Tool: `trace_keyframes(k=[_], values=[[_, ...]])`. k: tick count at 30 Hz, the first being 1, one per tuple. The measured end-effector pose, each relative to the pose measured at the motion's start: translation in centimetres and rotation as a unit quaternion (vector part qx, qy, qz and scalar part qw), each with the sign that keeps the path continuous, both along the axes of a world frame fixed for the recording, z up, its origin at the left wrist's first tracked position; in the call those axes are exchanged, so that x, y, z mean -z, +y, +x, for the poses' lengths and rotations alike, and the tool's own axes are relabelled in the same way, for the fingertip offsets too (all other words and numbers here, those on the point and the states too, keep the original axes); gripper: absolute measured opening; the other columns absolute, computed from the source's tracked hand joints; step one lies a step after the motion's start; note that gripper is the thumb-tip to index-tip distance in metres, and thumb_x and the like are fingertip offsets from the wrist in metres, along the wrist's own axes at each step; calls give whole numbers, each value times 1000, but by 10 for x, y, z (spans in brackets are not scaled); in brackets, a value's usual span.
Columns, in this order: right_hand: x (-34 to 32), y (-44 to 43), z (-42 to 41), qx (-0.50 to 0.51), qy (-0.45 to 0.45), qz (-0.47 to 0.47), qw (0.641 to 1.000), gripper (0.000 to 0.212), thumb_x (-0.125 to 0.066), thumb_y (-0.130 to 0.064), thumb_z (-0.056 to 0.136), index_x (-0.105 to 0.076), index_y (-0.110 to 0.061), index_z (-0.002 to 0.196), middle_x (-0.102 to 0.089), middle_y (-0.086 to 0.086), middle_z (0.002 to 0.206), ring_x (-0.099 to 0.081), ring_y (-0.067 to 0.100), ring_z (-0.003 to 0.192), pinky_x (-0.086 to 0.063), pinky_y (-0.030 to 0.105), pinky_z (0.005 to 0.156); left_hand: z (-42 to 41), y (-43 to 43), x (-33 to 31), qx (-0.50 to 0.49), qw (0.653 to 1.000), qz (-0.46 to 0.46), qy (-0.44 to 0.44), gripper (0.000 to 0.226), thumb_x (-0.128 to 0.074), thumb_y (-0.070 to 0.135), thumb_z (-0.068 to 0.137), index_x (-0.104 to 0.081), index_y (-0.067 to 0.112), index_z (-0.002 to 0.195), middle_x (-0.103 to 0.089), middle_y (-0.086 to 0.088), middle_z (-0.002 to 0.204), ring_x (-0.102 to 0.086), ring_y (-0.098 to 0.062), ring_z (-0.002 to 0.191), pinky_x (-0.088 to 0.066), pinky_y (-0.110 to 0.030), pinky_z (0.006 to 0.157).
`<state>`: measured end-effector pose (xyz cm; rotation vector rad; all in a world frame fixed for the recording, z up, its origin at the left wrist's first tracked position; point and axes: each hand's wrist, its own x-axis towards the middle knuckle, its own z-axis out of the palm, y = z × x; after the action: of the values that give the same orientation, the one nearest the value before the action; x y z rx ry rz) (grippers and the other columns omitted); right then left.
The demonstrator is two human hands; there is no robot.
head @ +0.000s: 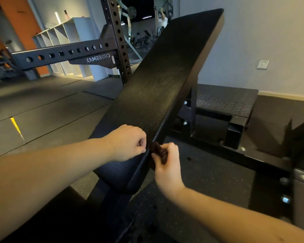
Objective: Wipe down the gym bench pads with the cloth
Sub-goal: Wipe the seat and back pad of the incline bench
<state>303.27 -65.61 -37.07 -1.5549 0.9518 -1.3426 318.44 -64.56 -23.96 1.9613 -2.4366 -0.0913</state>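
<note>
The long black back pad (158, 81) of the gym bench slants up and away from me through the middle of the view. My right hand (167, 165) grips a bunched dark brown cloth (159, 152) against the pad's right side edge near its lower end. My left hand (128, 142) lies on top of the pad just left of that edge, fingers curled into a loose fist; nothing is visible inside it. The black seat pad (42, 216) shows dimly at the bottom left.
The bench's black steel frame (216, 130) and a checker-plate platform (225, 100) stand to the right. A perforated black rack with a horizontal arm (68, 53) rises behind on the left. White shelves (65, 35) line the far wall. Dark rubber flooring surrounds the bench.
</note>
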Motion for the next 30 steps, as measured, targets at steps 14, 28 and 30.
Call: trace_keyframes(k=[14,28,30], values=[[-11,-31,0,78,6,14,997,19,-62,-6,98,-50,-19,103,-51,6,113,-56,14,101,-51,36,95,8,9,13,-2,999,-14,32,13,-70,31,94,-61,38,87,-58,17,92,-58,-1,84,-39,-13,68],[-46,-69,-11,105,-50,36,993,19,-64,-11,98,-52,-24,105,-55,8,119,-56,17,106,-49,40,103,12,26,27,-43,996,-26,73,6,-68,34,95,-65,36,90,-59,19,93,-57,2,85,-38,-10,66],[-48,-59,-6,104,-43,23,993,18,-62,-12,100,-50,-22,108,-51,7,119,-55,15,106,-48,37,101,13,29,29,-54,995,-27,83,9,-68,34,96,-63,38,89,-59,19,93,-57,3,85,-37,-9,65]])
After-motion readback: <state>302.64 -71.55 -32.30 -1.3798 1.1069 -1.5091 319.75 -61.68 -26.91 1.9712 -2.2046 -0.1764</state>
